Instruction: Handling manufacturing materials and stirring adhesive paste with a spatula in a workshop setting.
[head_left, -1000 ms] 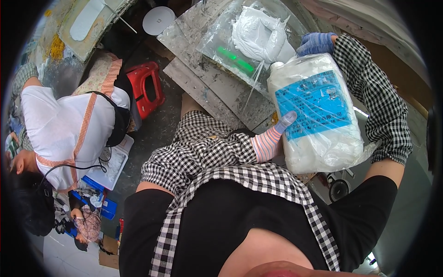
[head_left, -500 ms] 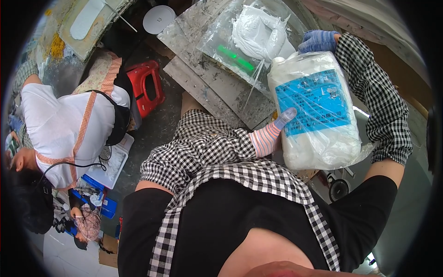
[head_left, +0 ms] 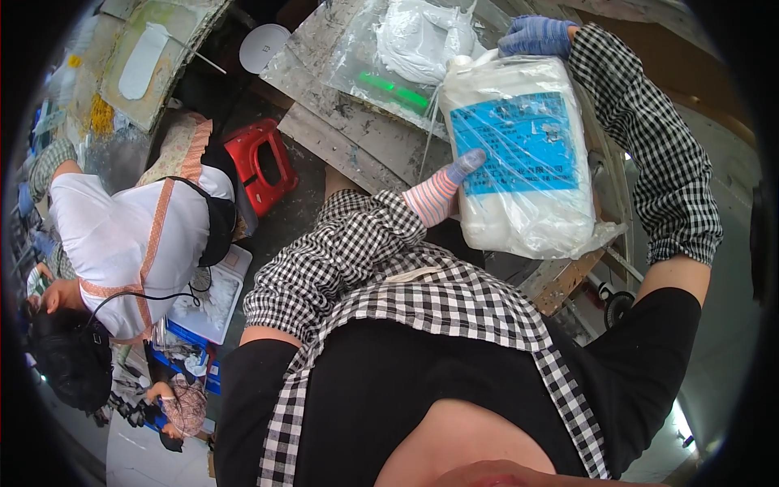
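A white plastic jug (head_left: 519,215) with a blue label, wrapped in clear film, is held up in front of my chest, its capped spout at the far left. My right hand (head_left: 535,37), in a blue knit glove, is closed around the top of the jug at its handle. My left hand (head_left: 446,183), in a striped glove with blue fingertips, grips the jug's left side; the thumb lies on the label and the other fingers are hidden behind. Beyond the jug, a mound of white paste (head_left: 426,40) sits on a film-covered board (head_left: 349,69).
A grey-splattered bench (head_left: 324,134) stands ahead. On the left are a red plastic stool (head_left: 264,166), a white round lid (head_left: 264,49) and a co-worker in a white top (head_left: 134,235) bending over. A wooden box edge (head_left: 560,280) is below the jug.
The jug and both hands have shifted left and farther up in the view, still held. The surroundings have moved a little as my head turned.
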Available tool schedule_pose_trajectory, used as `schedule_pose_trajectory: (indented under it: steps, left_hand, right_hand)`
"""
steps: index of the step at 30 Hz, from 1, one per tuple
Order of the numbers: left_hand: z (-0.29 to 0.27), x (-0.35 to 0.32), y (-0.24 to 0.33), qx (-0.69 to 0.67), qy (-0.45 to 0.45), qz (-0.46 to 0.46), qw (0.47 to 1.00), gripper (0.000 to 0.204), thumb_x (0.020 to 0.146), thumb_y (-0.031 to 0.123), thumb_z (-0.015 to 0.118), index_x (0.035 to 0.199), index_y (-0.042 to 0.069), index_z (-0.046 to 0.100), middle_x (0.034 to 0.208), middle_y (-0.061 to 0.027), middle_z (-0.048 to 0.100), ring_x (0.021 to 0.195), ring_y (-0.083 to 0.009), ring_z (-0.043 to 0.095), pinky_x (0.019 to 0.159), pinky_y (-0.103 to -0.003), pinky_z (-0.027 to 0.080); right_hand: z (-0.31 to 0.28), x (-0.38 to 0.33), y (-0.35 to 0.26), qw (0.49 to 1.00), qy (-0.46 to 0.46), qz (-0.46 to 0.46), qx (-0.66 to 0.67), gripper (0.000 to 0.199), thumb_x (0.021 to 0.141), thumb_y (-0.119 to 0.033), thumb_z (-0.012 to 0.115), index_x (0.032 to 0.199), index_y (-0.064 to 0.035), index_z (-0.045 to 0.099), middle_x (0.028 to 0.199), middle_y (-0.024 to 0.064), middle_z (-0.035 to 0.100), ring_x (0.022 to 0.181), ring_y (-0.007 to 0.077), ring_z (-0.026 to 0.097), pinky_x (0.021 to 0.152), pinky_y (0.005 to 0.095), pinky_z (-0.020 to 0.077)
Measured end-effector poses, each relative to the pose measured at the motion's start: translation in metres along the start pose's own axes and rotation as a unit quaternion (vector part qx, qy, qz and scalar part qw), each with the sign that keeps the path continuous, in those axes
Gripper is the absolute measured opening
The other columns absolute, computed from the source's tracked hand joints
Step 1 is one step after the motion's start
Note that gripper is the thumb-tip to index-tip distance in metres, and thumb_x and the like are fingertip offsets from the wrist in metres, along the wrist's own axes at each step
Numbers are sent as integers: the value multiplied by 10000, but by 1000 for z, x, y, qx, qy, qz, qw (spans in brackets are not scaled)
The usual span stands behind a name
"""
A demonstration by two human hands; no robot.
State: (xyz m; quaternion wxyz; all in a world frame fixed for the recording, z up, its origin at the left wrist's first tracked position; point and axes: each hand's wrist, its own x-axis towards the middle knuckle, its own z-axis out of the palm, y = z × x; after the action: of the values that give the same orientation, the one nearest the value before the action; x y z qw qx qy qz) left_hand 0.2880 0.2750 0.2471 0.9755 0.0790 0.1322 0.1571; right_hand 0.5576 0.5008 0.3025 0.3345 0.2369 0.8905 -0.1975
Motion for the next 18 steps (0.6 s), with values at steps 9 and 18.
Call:
schedule_pose_trajectory:
  steps: [9,18]
  left_hand:
    - [7,1,0,-12,5,17,1000,1082,649,626,716,1428,80,200,1399,-176,361,1293,-332,352,1056,-515,315]
    - [2,9,-14,-108,-9,1,994,1023,647,553,757,1413,109,244,1372,-142,408,1261,-314,404,1052,-483,352]
  right_hand:
    - [14,5,0,999,26,42,8,281,862,-198,562,1143,-185,575,1076,127,576,1034,301,559,903,361,474]
    - [-17,10,-14,999,-32,11,-15,302,860,-195,559,1160,-167,563,1027,118,601,996,284,566,875,366,477]
